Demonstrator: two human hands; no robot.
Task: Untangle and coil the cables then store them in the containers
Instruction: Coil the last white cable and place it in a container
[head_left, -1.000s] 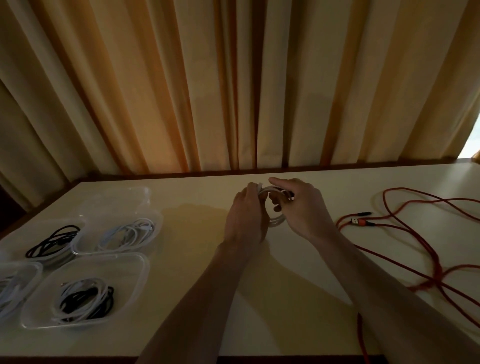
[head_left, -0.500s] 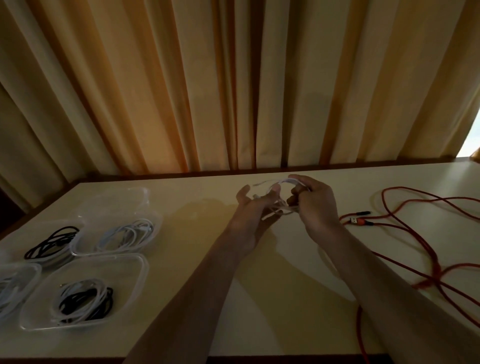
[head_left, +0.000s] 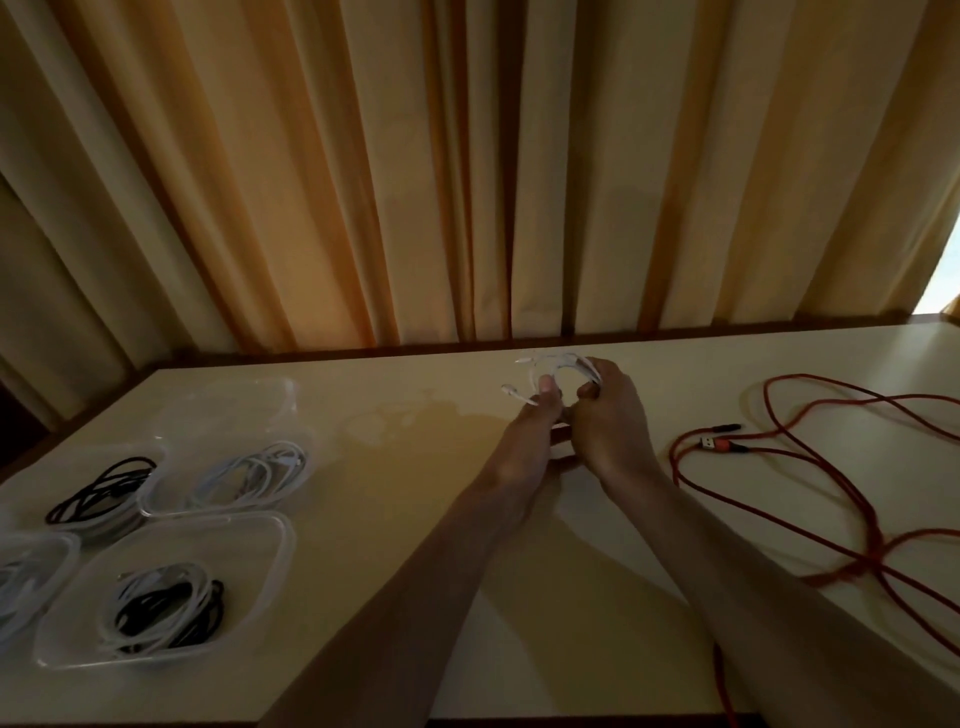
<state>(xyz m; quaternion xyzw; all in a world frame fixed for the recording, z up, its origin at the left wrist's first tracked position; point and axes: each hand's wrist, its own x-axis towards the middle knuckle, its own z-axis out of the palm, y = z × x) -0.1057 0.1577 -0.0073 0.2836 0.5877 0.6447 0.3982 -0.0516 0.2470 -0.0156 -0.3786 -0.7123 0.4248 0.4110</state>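
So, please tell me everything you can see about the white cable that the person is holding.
The white cable is thin and smooth, plastic-looking, gathered into a small round coil of several loops. Both hands hold it above the table: the left hand pinches one side, the right hand grips the other. A short free end with a small white plug sticks out to the left. It is lifted, near the table's far edge.

text: none legible | labels: none | brands: none | numbers: none | signs: none
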